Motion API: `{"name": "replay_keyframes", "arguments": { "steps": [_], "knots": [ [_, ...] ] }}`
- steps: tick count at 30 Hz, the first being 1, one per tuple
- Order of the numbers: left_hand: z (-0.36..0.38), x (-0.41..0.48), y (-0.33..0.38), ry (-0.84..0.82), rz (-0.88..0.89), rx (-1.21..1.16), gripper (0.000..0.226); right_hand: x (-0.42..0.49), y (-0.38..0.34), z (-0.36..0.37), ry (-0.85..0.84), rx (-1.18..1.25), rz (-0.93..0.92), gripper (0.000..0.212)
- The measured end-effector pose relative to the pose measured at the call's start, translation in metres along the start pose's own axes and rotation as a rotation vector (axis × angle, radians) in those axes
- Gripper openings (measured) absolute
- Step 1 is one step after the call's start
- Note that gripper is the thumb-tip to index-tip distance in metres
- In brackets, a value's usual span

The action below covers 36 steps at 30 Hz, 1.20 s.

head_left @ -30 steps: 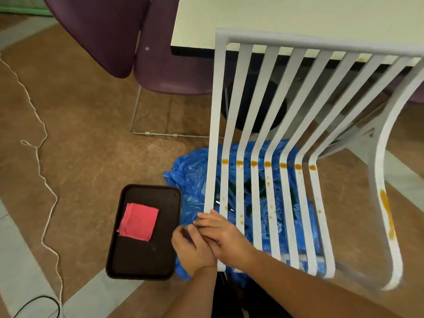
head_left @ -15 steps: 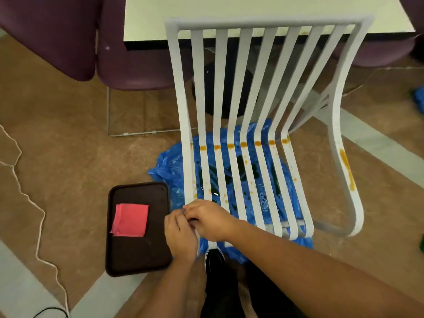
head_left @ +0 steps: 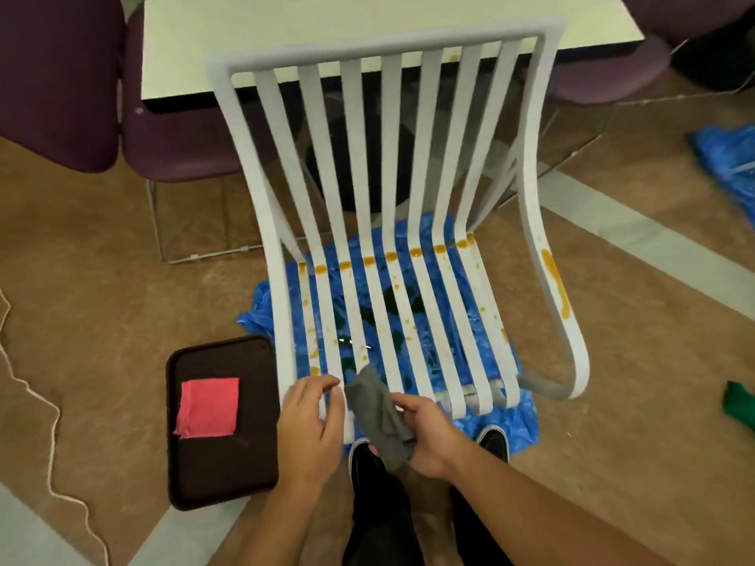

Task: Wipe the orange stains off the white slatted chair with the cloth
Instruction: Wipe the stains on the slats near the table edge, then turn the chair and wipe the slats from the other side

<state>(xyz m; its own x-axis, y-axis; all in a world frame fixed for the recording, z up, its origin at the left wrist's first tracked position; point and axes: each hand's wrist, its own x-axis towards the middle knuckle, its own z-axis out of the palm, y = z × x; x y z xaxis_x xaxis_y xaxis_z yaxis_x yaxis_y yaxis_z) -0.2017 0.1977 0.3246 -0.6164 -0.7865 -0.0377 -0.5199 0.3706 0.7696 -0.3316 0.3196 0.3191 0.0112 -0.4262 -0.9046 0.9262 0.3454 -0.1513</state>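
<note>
Chair (head_left: 408,198) stands on plastic sheet (head_left: 527,418), table (head_left: 367,18) behind it; tray (head_left: 220,455) left of chair front holds folded cloth (head_left: 208,406); rope (head_left: 36,402) far left.

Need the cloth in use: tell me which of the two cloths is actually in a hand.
The grey cloth, gripped by the right hand at the chair's front edge. The pink cloth lies untouched on the tray.

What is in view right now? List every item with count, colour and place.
chair: 1, white slatted, centre
orange stains: many, across the seat slats and right arm
grey cloth: 1, in right hand at seat front
plastic sheet: 1, blue, under chair
tray: 1, dark brown, floor left
pink cloth: 1, on tray
table: 1, pale, behind chair
purple chairs: at least 2, by table
cord: 1, white, far left
shoes: 2, black
left hand: open, by seat edge
right hand: holding grey cloth
</note>
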Motion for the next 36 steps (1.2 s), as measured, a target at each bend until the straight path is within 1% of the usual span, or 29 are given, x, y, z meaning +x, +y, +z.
{"name": "replay_keyframes", "arguments": {
  "steps": [1,3,5,6,7,8,9,11,15,18,19,21,22,23,25,28,30,32,33,34,36],
  "knots": [
    [0.011,-0.002,0.008,-0.057,-0.068,-0.06,0.018,-0.009,-0.002,-0.008,-0.006,0.099,0.006,0.042],
    [0.037,-0.005,0.022,-0.201,-0.276,-0.15,0.013,-0.024,-0.009,-0.022,-0.028,0.214,-0.032,0.044],
    [0.065,-0.003,0.046,-0.339,-0.543,-0.309,0.02,-0.039,-0.022,-0.039,-0.049,0.254,-0.085,0.044],
    [0.076,-0.002,0.059,-0.373,-0.667,-0.413,0.026,-0.045,-0.029,-0.047,-0.054,0.261,-0.115,0.044],
    [0.086,0.0,0.07,-0.396,-0.758,-0.501,0.031,-0.049,-0.037,-0.055,-0.048,0.259,-0.139,0.044],
    [0.097,0.003,0.084,-0.419,-0.8,-0.553,0.035,-0.054,-0.045,-0.067,-0.045,0.254,-0.166,0.045],
    [0.105,0.005,0.095,-0.432,-0.812,-0.582,0.036,-0.057,-0.052,-0.077,-0.034,0.225,-0.192,0.047],
    [0.119,0.008,0.116,-0.429,-0.815,-0.649,0.031,-0.065,-0.067,-0.098,-0.003,0.153,-0.237,0.047],
    [0.147,0.011,0.153,-0.429,-0.729,-0.703,0.013,-0.083,-0.092,-0.135,0.043,-0.036,-0.355,0.033],
    [0.166,0.013,0.172,-0.378,-0.743,-0.733,0.009,-0.089,-0.106,-0.152,0.131,-0.163,-0.448,0.028],
    [0.172,0.014,0.175,-0.345,-0.78,-0.784,0.013,-0.091,-0.11,-0.157,0.135,-0.175,-0.456,0.027],
    [0.186,0.016,0.183,-0.294,-0.894,-0.938,0.03,-0.094,-0.118,-0.169,0.077,-0.151,-0.46,0.026],
    [0.189,0.017,0.188,-0.299,-0.954,-1.003,0.039,-0.096,-0.121,-0.173,0.049,-0.144,-0.468,0.026],
    [0.196,0.016,0.193,-0.331,-1.013,-1.037,0.044,-0.099,-0.125,-0.178,0.03,-0.159,-0.484,0.026],
    [0.205,0.013,0.207,-0.431,-1.119,-1.066,0.044,-0.1,-0.128,-0.185,0.028,-0.262,-0.53,0.022],
    [0.214,0.008,0.218,-0.478,-1.206,-1.155,0.049,-0.098,-0.13,-0.193,0.087,-0.545,-0.642,0.017],
    [0.219,0.009,0.222,-0.456,-1.196,-1.17,0.047,-0.096,-0.129,-0.206,0.211,-0.656,-0.76,0.016],
    [0.223,0.013,0.222,-0.427,-1.157,-1.126,0.041,-0.095,-0.13,-0.219,0.417,-0.667,-0.902,0.025],
    [0.224,0.016,0.222,-0.408,-1.134,-1.087,0.039,-0.094,-0.131,-0.228,0.514,-0.671,-0.926,0.035],
    [0.225,0.019,0.222,-0.38,-1.111,-1.05,0.039,-0.089,-0.132,-0.238,0.588,-0.694,-0.891,0.049],
    [0.225,0.028,0.222,-0.305,-1.064,-1.013,0.042,-0.075,-0.133,-0.257,0.639,-0.784,-0.662,0.081]
  ]
}}
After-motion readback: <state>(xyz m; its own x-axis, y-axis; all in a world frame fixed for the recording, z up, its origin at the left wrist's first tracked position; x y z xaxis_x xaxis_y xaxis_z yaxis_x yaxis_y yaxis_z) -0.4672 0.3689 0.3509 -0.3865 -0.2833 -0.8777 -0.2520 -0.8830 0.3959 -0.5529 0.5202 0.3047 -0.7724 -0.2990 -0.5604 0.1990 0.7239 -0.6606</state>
